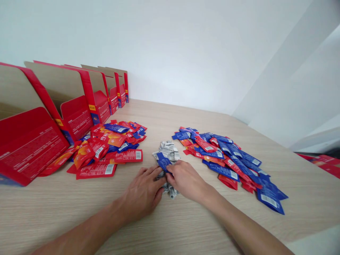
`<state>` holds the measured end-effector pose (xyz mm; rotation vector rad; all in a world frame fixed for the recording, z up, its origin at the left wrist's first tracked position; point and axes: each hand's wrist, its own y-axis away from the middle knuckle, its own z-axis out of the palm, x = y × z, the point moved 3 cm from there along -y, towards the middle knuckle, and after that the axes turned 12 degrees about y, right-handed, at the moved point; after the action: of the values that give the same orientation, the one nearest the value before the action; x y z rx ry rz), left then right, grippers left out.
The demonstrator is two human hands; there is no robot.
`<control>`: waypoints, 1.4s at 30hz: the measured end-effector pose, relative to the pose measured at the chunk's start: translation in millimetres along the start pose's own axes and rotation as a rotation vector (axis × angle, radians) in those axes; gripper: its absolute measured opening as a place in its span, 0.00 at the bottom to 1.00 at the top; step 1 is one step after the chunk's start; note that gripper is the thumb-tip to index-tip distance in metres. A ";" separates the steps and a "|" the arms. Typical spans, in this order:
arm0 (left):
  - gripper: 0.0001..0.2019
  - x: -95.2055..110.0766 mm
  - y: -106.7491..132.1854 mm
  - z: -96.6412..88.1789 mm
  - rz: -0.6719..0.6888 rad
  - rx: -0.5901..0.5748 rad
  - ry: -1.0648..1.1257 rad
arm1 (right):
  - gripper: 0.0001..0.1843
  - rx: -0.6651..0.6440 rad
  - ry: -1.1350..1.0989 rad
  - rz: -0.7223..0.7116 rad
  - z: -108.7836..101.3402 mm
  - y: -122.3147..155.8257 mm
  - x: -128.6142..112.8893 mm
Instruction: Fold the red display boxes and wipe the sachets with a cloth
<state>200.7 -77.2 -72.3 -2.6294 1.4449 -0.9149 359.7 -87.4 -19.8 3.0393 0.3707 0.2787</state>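
Observation:
A small heap of white, black-striped sachets [168,150] lies on the wooden table [186,226] between two larger piles. On top of it rests a blue sachet [162,161]. My right hand [186,180] pinches the near end of that blue sachet with curled fingers. My left hand [143,191] lies beside it, fingers together and pressed on the white sachets at the heap's near edge. A pile of red and blue sachets [106,148] lies to the left. Another, mostly blue pile [228,163] spreads out to the right.
Several open red cardboard display boxes [71,106] stand in a row along the table's left side, up to the white wall. More red packets [326,163] show at the far right, beyond the table's edge.

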 end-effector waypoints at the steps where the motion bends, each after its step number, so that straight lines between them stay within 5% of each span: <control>1: 0.16 0.0 0.3 -0.1 0.001 -0.001 0.003 | 0.16 0.017 -0.023 -0.014 -0.8 1.7 1.8; 10: 0.20 0.9 -2.2 -0.5 0.046 0.007 -0.035 | 0.16 0.327 -0.705 0.097 -19.8 -19.6 26.1; 15: 0.20 -0.9 0.7 2.1 0.007 0.011 -0.029 | 0.13 0.102 -1.235 0.171 -21.4 -78.8 -20.6; 18: 0.22 -0.4 2.4 0.4 -0.025 -0.014 0.007 | 0.13 0.010 -1.462 0.094 -35.1 -119.2 -56.9; 22: 0.21 2.0 1.2 -6.4 -0.027 -0.029 0.041 | 0.13 0.086 -1.555 -0.017 -44.4 -162.9 -82.8; 25: 0.21 0.9 1.3 -7.6 -0.025 -0.034 0.059 | 0.09 0.144 -1.337 -0.025 -32.7 -174.1 -78.8; 28: 0.23 -2.5 3.1 -3.9 -0.013 -0.022 0.048 | 0.01 0.304 -0.957 -0.040 -21.6 -161.7 -51.8; 31: 0.21 -5.6 4.0 0.5 -0.004 -0.002 0.026 | 0.08 0.400 -0.529 0.040 -15.1 -134.9 -2.7; 38: 0.21 -6.8 2.9 4.6 0.029 0.032 -0.003 | 0.22 0.284 -0.026 0.514 15.0 -61.9 142.6; 42: 0.22 -5.5 1.3 5.5 0.019 0.020 -0.024 | 0.23 0.128 0.071 0.609 42.4 -38.5 172.7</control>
<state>200.2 -75.1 -80.0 -2.5985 1.4456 -0.8884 523.6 -9.9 -35.3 3.1894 -0.5709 0.4037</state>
